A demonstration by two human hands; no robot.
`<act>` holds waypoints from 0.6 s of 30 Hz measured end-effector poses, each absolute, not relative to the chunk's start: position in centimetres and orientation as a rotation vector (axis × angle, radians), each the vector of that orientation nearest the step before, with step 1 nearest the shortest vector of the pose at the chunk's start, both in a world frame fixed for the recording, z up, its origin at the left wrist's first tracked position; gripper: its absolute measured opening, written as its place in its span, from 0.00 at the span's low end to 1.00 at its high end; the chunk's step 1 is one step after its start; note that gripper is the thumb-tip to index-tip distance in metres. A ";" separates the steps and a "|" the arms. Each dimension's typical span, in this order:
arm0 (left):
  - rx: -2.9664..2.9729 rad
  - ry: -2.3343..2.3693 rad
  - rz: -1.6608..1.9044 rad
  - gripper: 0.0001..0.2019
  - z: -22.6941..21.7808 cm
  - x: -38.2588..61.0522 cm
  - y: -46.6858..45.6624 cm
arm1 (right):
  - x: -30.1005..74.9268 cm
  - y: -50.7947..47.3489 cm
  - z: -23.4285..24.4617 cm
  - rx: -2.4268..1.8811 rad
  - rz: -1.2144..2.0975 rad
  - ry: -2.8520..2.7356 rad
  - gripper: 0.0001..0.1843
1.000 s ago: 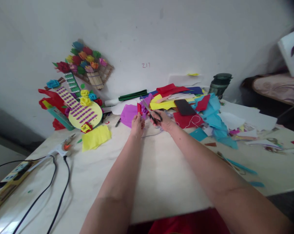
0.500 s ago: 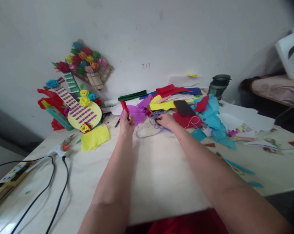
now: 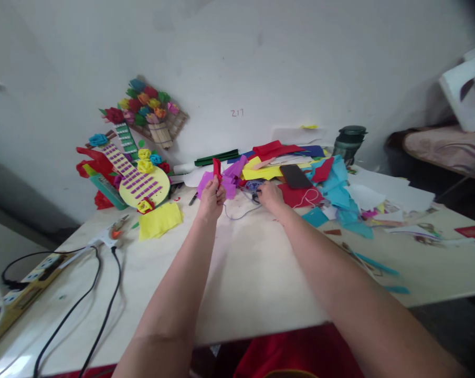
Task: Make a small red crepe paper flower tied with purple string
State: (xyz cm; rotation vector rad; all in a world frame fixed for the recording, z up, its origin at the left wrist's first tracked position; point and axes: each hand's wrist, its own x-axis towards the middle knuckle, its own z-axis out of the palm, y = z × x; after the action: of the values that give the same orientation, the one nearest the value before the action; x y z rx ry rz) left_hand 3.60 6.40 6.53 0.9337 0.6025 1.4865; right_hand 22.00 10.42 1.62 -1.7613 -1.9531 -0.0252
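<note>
My left hand [image 3: 211, 197] is raised over the far part of the table and pinches a small red paper piece [image 3: 217, 169] upright between its fingers. Right behind it lies crumpled purple paper [image 3: 230, 181]. My right hand [image 3: 269, 193] rests low on the table beside black-handled scissors [image 3: 255, 196] and a loose thread [image 3: 237, 213]; its fingers curl down over the handles, and whether it grips them I cannot make out.
A pile of coloured paper sheets [image 3: 331, 184] spreads to the right, with a dark phone [image 3: 295, 176] and a green bottle [image 3: 348, 142]. Paper flower crafts [image 3: 137, 176] lean on the wall at left. A yellow sheet [image 3: 159, 220], a power strip [image 3: 20, 291] and black cables [image 3: 99, 294] lie left.
My right hand lowered the scissors from cutting height onto the table near the thread. My left hand carried the red piece left and lifted it.
</note>
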 end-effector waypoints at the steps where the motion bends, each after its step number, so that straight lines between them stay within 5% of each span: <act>1: 0.940 0.615 1.482 0.13 6.6 3.5 5.9 | 21.7 10.2 1.9 -1.677 -0.007 -1.922 0.14; 4: 0.940 0.597 1.496 0.12 6.5 2.9 4.5 | 19.6 9.1 3.3 -1.401 0.301 -1.801 0.11; 8: 0.927 0.547 1.556 0.13 6.0 2.0 2.7 | 15.6 6.1 4.7 -0.990 1.236 -1.519 0.11; 12: 0.910 0.530 1.591 0.13 5.1 1.0 1.4 | 13.4 3.1 4.7 -0.789 1.815 -1.609 0.09; 18: 0.873 0.521 1.619 0.14 3.2 0.1 0.6 | 14.3 1.9 3.2 -0.939 1.471 -1.679 0.12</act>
State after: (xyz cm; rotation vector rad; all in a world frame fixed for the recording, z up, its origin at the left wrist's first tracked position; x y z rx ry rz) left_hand 0.14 0.56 3.24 0.8733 0.5209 1.6195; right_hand 14.32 1.91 3.17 -0.9394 -1.6786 1.4710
